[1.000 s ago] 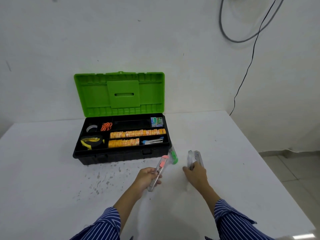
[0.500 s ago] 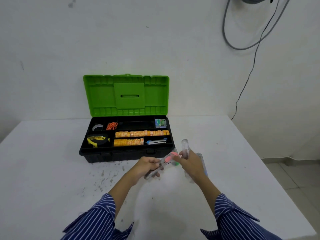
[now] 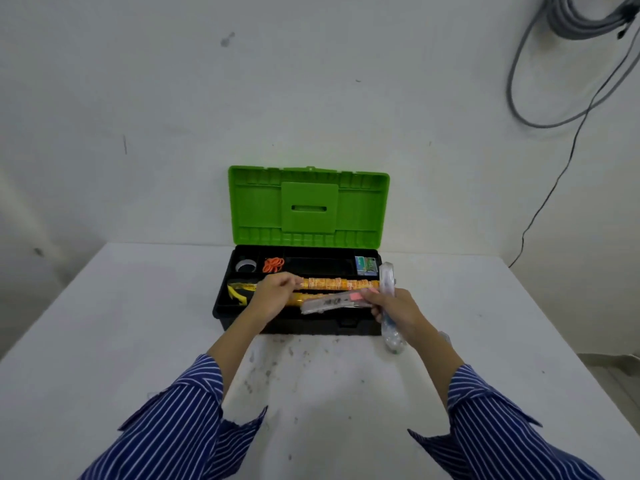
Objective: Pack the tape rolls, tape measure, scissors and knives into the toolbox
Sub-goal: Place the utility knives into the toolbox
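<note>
The black toolbox [image 3: 311, 328] stands open with its green lid [image 3: 308, 206] upright. Inside lie a yellow-black tape measure [image 3: 238, 293], a row of orange tape rolls [image 3: 341, 283] and a grey tape roll [image 3: 246, 265]. A pink-tipped knife in a clear packet [image 3: 329, 302] hangs level over the box's front compartment, between my hands. My right hand [image 3: 398, 311] grips an upright clear-packed knife [image 3: 387, 280] and its fingers meet the pink tip. My left hand [image 3: 275, 296] is curled over the left end of the orange rolls; whether it grips the packet's other end is hidden.
Orange rubber bands [image 3: 273, 265] and a small blue-green box [image 3: 365, 265] sit in the back compartments. The white table [image 3: 121, 341] is speckled with dirt in front of the box. Grey and black cables [image 3: 554, 112] hang on the wall at the right.
Both hands rose from the table in front of the box to above its open tray. The pink-tipped knife turned from slanted to level over the front compartment.
</note>
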